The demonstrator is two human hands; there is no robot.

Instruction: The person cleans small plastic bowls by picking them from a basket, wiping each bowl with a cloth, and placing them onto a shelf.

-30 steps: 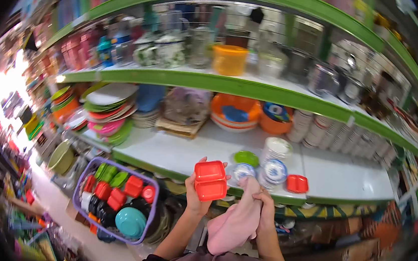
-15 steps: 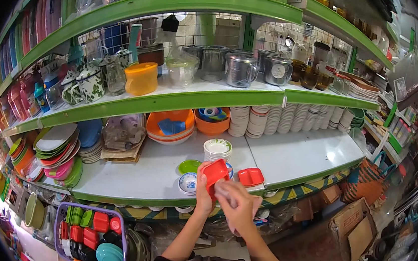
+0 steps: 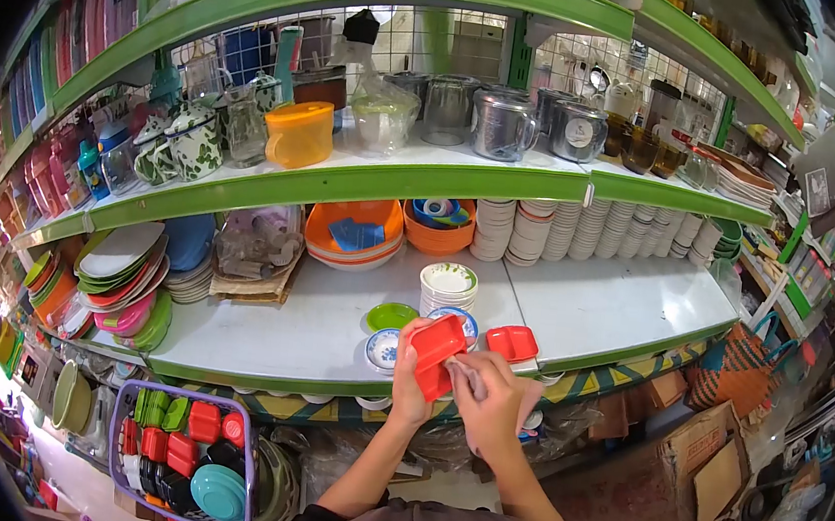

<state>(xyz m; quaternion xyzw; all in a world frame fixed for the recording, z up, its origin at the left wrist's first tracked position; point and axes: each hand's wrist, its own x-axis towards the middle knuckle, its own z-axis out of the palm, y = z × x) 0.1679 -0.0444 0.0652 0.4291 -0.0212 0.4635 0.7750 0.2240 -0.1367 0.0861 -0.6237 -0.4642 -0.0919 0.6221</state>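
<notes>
- your left hand [image 3: 411, 393] is holding the red divided dish [image 3: 438, 340] by its left side, just below the middle of the frame, in front of the shelf edge [image 3: 325, 388].
- your right hand [image 3: 490, 404] is pinching the pink cloth [image 3: 529, 400] and bringing it against the lower part of that dish; the fingers are covering the contact, so the cloth is probably touching the inside, though you cannot be sure from here.
- since only one hand is gripping the smooth-looking dish, a hard push from the cloth side could be twisting it out of your left fingers.
- the loose end of the cloth is hanging past your right hand, and a wide swing could be catching the second red dish [image 3: 513, 343], which is lying near the shelf front.
- the small blue-patterned bowl [image 3: 382, 349] is sitting close to your left hand, so a drifting knuckle could be nudging it toward the edge.
- the stack of bowls [image 3: 449, 280] is standing behind your hands, and reaching forward with the dish raised could be knocking it.
- the purple basket [image 3: 186, 392] is resting lower left, well apart; a slipping dish could be missing it and hitting the floor.
</notes>
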